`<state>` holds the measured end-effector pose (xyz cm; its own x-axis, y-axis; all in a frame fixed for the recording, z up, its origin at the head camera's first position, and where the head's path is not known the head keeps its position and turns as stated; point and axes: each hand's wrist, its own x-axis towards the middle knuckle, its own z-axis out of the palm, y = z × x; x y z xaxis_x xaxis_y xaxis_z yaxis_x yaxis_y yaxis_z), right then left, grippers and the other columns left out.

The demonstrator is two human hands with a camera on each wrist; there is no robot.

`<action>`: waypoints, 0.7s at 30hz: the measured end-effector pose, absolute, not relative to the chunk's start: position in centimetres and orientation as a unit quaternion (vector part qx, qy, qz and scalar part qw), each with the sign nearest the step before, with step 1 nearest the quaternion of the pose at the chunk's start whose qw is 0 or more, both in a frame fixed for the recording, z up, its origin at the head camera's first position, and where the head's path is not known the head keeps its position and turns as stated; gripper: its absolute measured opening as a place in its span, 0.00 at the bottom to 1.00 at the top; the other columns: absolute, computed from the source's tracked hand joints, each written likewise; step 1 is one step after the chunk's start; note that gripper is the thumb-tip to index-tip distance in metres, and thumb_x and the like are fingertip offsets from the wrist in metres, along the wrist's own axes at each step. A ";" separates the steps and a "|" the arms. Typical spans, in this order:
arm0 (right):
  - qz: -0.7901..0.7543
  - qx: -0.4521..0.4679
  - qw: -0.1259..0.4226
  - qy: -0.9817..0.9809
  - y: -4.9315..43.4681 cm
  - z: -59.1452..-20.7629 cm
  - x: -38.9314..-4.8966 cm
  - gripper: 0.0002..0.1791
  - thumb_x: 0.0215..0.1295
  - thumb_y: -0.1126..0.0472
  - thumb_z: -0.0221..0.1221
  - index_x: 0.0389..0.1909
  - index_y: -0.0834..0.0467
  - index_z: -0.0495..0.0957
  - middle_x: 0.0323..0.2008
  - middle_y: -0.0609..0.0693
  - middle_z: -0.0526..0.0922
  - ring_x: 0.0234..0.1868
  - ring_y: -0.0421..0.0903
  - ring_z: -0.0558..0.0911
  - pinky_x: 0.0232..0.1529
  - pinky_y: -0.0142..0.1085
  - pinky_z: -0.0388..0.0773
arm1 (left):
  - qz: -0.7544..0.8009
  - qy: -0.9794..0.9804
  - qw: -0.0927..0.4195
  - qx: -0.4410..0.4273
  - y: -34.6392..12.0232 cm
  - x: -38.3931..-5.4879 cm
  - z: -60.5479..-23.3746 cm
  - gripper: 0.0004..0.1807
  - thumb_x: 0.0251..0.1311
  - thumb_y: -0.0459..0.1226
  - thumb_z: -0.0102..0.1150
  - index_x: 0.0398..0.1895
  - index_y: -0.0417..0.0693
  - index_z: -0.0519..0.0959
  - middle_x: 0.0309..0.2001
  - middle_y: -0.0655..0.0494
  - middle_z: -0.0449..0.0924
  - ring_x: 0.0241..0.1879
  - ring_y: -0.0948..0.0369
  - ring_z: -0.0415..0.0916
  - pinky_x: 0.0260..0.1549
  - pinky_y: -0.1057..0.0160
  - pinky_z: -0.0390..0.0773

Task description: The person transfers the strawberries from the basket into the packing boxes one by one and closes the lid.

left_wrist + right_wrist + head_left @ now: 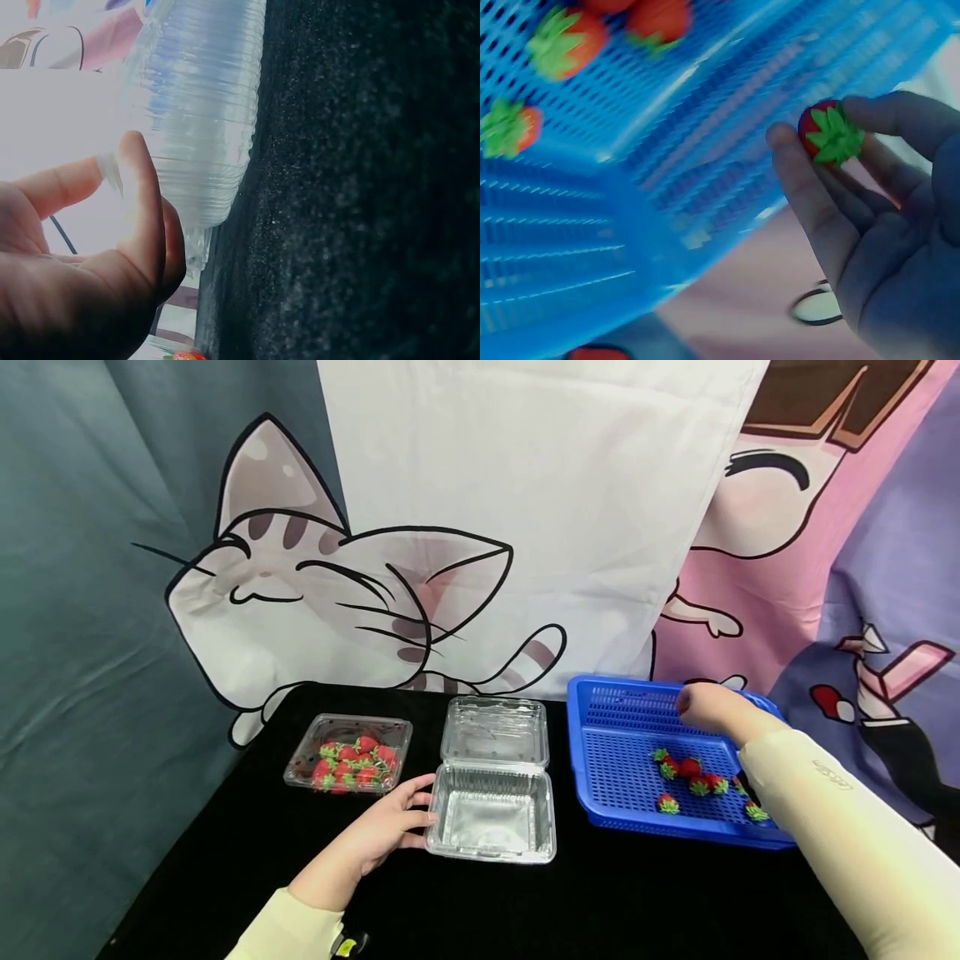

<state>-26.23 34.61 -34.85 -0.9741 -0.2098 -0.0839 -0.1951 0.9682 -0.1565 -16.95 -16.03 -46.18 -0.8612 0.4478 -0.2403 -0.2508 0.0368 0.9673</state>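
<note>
An open, hinged clear plastic box (546,827) stands on the black cloth, its lid (495,731) folded back. My left hand (386,827) holds the box by its left rim; in the left wrist view, thumb and fingers (141,187) pinch the rim of the ribbed box (202,165). Over the far right part of the blue basket (588,777), my right hand (708,706) is raised. The right wrist view shows that hand (885,232) pinching a strawberry (831,135) with green leaves between thumb and fingertips. Several strawberries (690,768) lie in the basket.
A second clear plastic box (296,772), filled with several strawberries (345,768), sits at the left on the black cloth (600,902). Behind the table hangs a curtain (562,485) with a cartoon cat print.
</note>
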 end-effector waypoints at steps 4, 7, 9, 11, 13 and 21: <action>-0.085 -0.093 0.023 0.992 31.8 -32.8 -25.0 0.11 0.58 0.66 0.60 0.40 0.68 0.78 0.35 0.59 0.82 0.37 0.57 0.80 0.43 0.57 0.77 | 0.695 0.667 0.259 0.078 -16.1 -16.9 -46.0 0.39 0.66 0.29 0.55 0.77 0.40 0.50 0.63 0.32 0.63 0.47 0.50 0.79 0.39 0.58 0.83; -0.102 -0.093 0.009 0.990 29.3 -31.5 -24.1 0.12 0.61 0.64 0.59 0.43 0.65 0.78 0.38 0.60 0.83 0.39 0.57 0.81 0.44 0.57 0.76 | 0.697 0.663 0.259 0.079 -16.2 -16.9 -46.0 0.39 0.66 0.29 0.54 0.77 0.39 0.49 0.63 0.32 0.62 0.46 0.51 0.79 0.38 0.58 0.83; -0.115 -0.102 -0.001 0.988 27.5 -30.9 -23.3 0.13 0.62 0.63 0.59 0.45 0.64 0.78 0.40 0.60 0.84 0.41 0.57 0.81 0.45 0.56 0.76 | 0.700 0.662 0.258 0.077 -16.2 -16.8 -46.0 0.39 0.66 0.28 0.54 0.77 0.39 0.50 0.63 0.32 0.63 0.45 0.52 0.79 0.38 0.58 0.83; -0.128 -0.113 -0.010 0.985 25.5 -30.3 -22.5 0.13 0.63 0.63 0.58 0.48 0.63 0.78 0.41 0.59 0.84 0.41 0.55 0.81 0.45 0.54 0.76 | 0.701 0.661 0.256 0.076 -16.1 -16.8 -46.1 0.39 0.65 0.28 0.54 0.77 0.39 0.50 0.62 0.33 0.63 0.45 0.52 0.79 0.37 0.58 0.83; -0.137 -0.126 -0.021 0.982 23.4 -29.9 -21.5 0.13 0.63 0.63 0.58 0.48 0.61 0.77 0.41 0.57 0.84 0.40 0.53 0.81 0.44 0.52 0.76 | 0.702 0.661 0.254 0.075 -16.0 -16.8 -46.1 0.39 0.65 0.28 0.54 0.77 0.39 0.50 0.62 0.33 0.63 0.45 0.52 0.79 0.37 0.58 0.83; -0.171 -0.208 -0.040 0.962 14.3 -31.2 -17.3 0.12 0.61 0.64 0.62 0.46 0.55 0.78 0.40 0.48 0.84 0.42 0.46 0.83 0.46 0.44 0.80 | 0.700 0.667 0.244 0.075 -15.7 -16.7 -46.4 0.39 0.63 0.28 0.55 0.76 0.38 0.51 0.60 0.33 0.65 0.43 0.54 0.79 0.36 0.57 0.83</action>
<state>-17.33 14.27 -31.21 -0.9105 -0.3861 0.1484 -0.4135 0.8555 -0.3117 -16.74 -15.71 -46.37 -0.8698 0.4415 -0.2203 -0.2412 0.0090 0.9704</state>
